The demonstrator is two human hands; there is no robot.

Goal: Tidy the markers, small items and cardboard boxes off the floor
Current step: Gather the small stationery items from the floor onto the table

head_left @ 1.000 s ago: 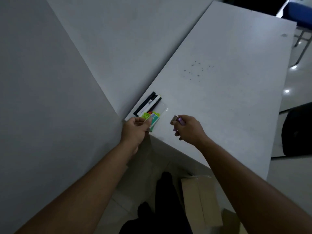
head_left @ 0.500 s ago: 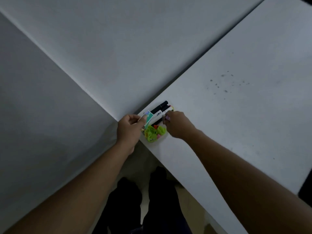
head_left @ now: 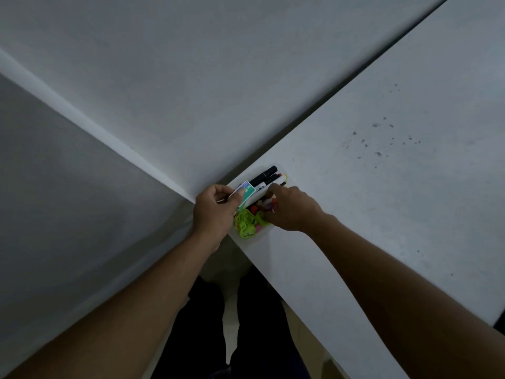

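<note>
A clear tray (head_left: 261,235) sits at the near corner of the white table (head_left: 382,187), against the wall. In it lie black and white markers (head_left: 263,176) and bright green clips (head_left: 244,224) with other small coloured bits. My left hand (head_left: 214,214) pinches a small green and white box (head_left: 246,194) over the tray's left side. My right hand (head_left: 291,209) is down in the tray with its fingertips curled over a small purple and red item (head_left: 267,205); whether it grips that item is hidden by the fingers.
Grey walls (head_left: 136,105) meet in a corner just behind the tray. Dark specks (head_left: 382,138) mark the tabletop to the right. My dark trousers (head_left: 232,324) and a strip of floor show below the table edge.
My right hand has carried the small purple item from the bare tabletop into the tray. My left hand lifted the green box off the clips. The view has closed in on the corner.
</note>
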